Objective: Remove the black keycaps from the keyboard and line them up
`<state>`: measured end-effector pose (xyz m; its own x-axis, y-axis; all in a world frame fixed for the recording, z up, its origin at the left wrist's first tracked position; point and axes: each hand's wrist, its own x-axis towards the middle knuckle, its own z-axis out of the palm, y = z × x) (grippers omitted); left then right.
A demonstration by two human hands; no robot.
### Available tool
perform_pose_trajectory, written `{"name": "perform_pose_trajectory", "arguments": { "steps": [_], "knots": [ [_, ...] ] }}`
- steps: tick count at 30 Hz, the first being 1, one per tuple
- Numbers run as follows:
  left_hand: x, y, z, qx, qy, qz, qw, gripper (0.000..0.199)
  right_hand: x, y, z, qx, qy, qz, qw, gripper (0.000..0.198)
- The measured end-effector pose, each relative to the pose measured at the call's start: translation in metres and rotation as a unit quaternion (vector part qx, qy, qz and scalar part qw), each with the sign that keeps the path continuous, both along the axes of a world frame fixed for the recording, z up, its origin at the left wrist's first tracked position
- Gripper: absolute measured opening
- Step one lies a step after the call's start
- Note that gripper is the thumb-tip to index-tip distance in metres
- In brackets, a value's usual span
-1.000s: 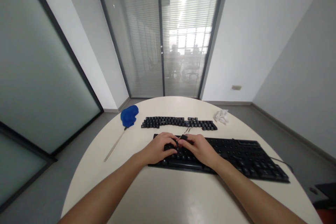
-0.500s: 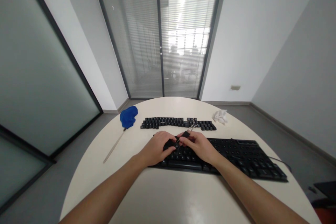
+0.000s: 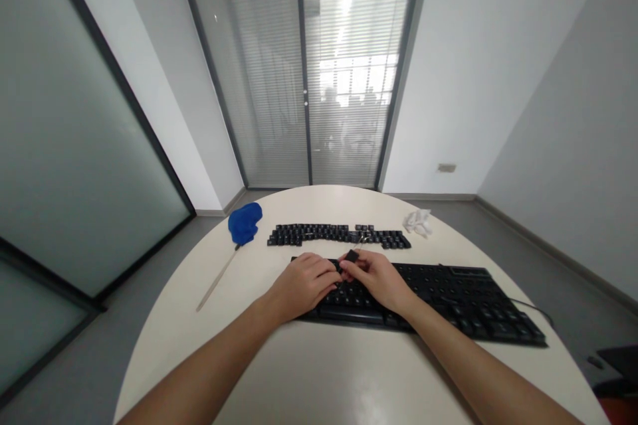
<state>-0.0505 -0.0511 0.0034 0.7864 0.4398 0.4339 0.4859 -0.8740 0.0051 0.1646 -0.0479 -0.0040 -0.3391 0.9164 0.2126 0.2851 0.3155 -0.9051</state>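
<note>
A black keyboard point(image 3: 468, 305) lies across the near part of the table, its left part under both hands. In my right hand point(image 3: 377, 277) is a keycap puller point(image 3: 351, 256), a small black grip with thin wire loops sticking out toward the far side. My left hand point(image 3: 308, 284) rests over the keyboard's left keys, fingers bent together close to my right fingertips. Its fingertips reach the area under the puller, and whatever they pinch is hidden. Beyond the hands, loose black keycaps point(image 3: 319, 232) stand in rows on the table.
A blue cloth point(image 3: 244, 223) on a light stick point(image 3: 218, 279) lies at the left of the round white table point(image 3: 329, 372). Crumpled white tissue point(image 3: 419, 222) sits at the far right. The keyboard's cable point(image 3: 531, 307) runs off the right edge.
My left hand has rolled forward, its fingers closing over toward the right hand. The puller in my right hand has tilted slightly and its wires show less.
</note>
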Motion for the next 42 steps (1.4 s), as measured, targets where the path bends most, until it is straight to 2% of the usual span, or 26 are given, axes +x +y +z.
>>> {"name": "perform_pose_trajectory", "arguments": {
  "steps": [3,5,8,14,18,22,26,34,42],
  "knots": [
    [0.001,-0.002,0.0,0.01,-0.001,-0.015,1.0,0.025,0.001,0.001,-0.002,0.017,-0.034,-0.023,0.999,0.033],
    [0.001,-0.002,-0.001,0.007,-0.03,-0.003,1.0,0.025,0.001,0.002,-0.003,0.023,-0.045,-0.029,0.998,0.031],
    [-0.002,0.003,-0.002,-0.007,-0.112,0.05,0.992,0.021,0.0,0.002,-0.002,0.024,-0.05,-0.038,0.998,0.03],
    [-0.015,0.03,0.002,-0.03,-0.257,0.145,0.955,0.016,-0.002,0.0,0.001,0.022,-0.064,-0.048,0.997,0.03],
    [-0.023,0.053,-0.002,-0.035,-0.231,0.185,0.955,0.015,-0.002,0.0,0.001,0.024,-0.065,-0.043,0.997,0.029],
    [-0.029,0.069,-0.015,-0.036,-0.183,0.203,0.961,0.016,-0.002,0.0,0.002,0.029,-0.084,-0.041,0.995,0.026],
    [-0.034,0.075,-0.026,-0.043,-0.153,0.204,0.966,0.014,-0.002,-0.001,0.002,0.025,-0.093,-0.039,0.995,0.024],
    [-0.04,0.082,-0.036,-0.03,-0.177,0.218,0.959,0.013,-0.002,-0.001,0.0,0.03,-0.103,-0.044,0.993,0.024],
    [-0.042,0.092,-0.046,-0.079,-0.171,0.264,0.946,0.016,-0.002,-0.003,0.0,0.033,-0.108,-0.046,0.992,0.024]
  ]
}}
